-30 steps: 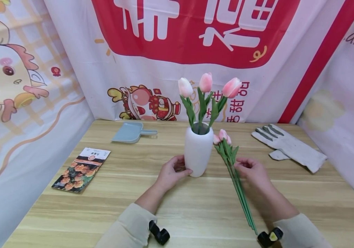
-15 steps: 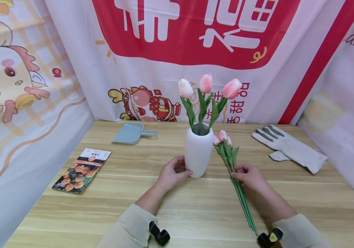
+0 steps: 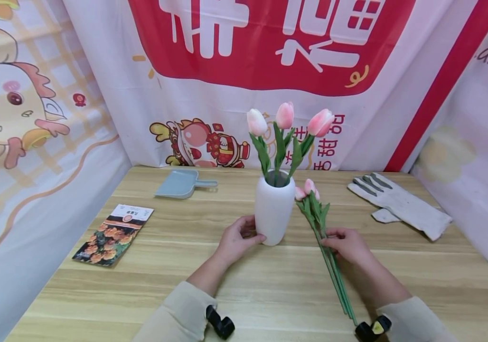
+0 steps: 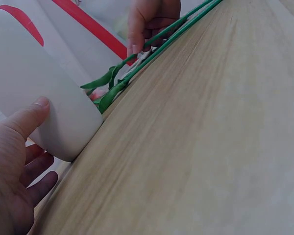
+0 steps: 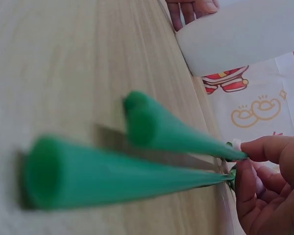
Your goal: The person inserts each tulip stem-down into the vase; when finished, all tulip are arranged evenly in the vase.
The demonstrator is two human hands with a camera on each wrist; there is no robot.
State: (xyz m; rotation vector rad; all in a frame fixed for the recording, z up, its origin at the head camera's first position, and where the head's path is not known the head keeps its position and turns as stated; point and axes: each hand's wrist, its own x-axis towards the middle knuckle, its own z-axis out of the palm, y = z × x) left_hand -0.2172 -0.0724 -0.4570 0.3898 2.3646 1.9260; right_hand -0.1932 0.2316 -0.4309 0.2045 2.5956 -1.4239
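Observation:
A white vase (image 3: 273, 209) stands upright on the table, holding three pink and white tulips (image 3: 284, 116). My left hand (image 3: 237, 238) grips the vase low on its left side, the thumb (image 4: 32, 116) across the front and the fingers round behind. To the right of the vase lie several more pink tulips (image 3: 310, 187), their long green stems (image 3: 335, 280) pointing toward me. My right hand (image 3: 346, 244) pinches a stem between thumb and forefinger just below the leaves. In the left wrist view, that pinched stem (image 4: 166, 30) sits slightly apart from the others.
A blue-grey dustpan (image 3: 178, 184) lies at the back left, with a flower-printed seed packet (image 3: 113, 234) in front of it. White work gloves (image 3: 399, 204) lie at the back right. Printed cloth (image 3: 210, 85) hangs behind the wooden table (image 3: 184, 218).
My right hand has shifted slightly left and down along the stems, and its fingertips have closed on a stem. The stems have spread a little. My left hand stays on the vase.

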